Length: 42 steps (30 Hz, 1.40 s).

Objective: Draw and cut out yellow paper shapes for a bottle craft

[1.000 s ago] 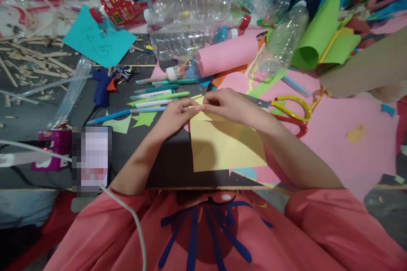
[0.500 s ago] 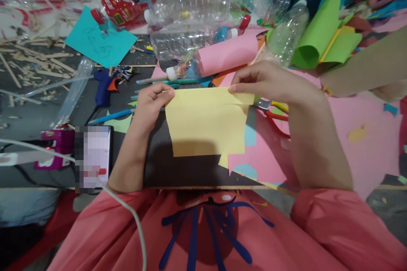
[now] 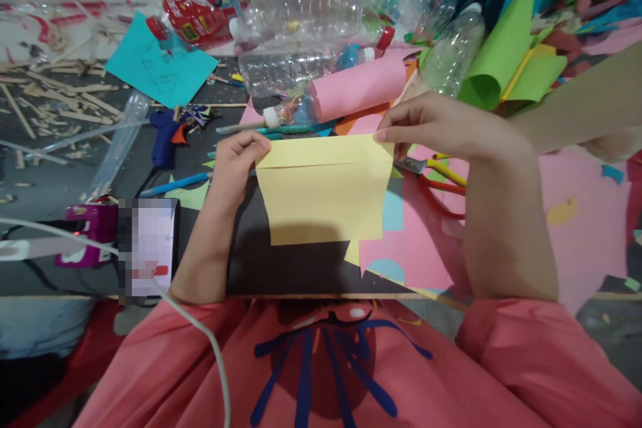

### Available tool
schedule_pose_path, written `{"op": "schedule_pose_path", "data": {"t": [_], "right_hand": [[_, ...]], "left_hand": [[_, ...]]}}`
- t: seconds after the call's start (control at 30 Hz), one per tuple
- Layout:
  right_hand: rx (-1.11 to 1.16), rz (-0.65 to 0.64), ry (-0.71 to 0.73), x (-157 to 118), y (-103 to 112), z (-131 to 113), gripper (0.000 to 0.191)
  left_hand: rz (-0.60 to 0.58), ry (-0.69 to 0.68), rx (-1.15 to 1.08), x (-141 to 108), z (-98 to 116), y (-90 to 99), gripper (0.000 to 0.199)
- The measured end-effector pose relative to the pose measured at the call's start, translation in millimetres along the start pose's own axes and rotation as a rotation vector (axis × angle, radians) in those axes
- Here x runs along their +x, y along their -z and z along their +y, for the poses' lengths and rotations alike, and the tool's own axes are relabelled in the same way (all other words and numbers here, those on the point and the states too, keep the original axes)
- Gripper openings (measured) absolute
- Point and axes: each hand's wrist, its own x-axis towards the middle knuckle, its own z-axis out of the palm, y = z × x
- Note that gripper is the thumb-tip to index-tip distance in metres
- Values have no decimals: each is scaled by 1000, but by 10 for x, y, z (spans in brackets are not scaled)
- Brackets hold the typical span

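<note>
A sheet of yellow paper [image 3: 321, 204] is stretched between my two hands above the dark table, with a straight slit line across its upper left part. My left hand [image 3: 243, 157] pinches its top left corner between thumb and fingers. At the top right, my right hand [image 3: 421, 124] pinches the upper edge, its lower fingers curled behind the sheet. Scissors [image 3: 446, 170] with red and yellow handles sit just below my right hand, partly hidden by the wrist. Whether the fingers touch them I cannot tell.
Pink paper [image 3: 586, 234] covers the table at right. Behind lie clear plastic bottles [image 3: 285, 70], a pink paper roll [image 3: 358, 87] and green paper rolls [image 3: 501, 53]. To the left are a blue glue gun [image 3: 163, 137], a phone [image 3: 153, 247] and wood sticks [image 3: 55, 103]. Another person's arm [image 3: 586, 100] reaches in at right.
My right hand has slid slightly right along the sheet's top edge. The slit line now shows at the left instead of the right. The scissors have shifted a little rightward.
</note>
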Motion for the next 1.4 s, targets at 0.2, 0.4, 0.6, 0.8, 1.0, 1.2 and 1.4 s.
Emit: {"op": "schedule_pose_path", "data": {"t": [0.2, 0.4, 0.6, 0.8, 1.0, 1.2, 1.4], "right_hand": [[26, 90, 5, -59, -13, -98, 24], [236, 331, 61, -65, -39, -134, 20], [363, 585, 117, 23, -54, -33, 25], [347, 436, 93, -10, 7, 10, 21], [188, 344, 93, 28, -175, -141, 26], [156, 415, 88, 3, -198, -180, 20], [316, 803, 114, -71, 6, -88, 15]], "left_hand": [[103, 6, -115, -7, 58, -8, 11], [34, 57, -180, -45, 67, -67, 19], [-291, 175, -168, -94, 45, -76, 18], [-769, 238, 0, -144, 128, -5, 20], [-772, 177, 99, -195, 27, -168, 33], [-681, 249, -12, -272, 5, -234, 31], [-374, 202, -222, -229, -41, -210, 39]]}}
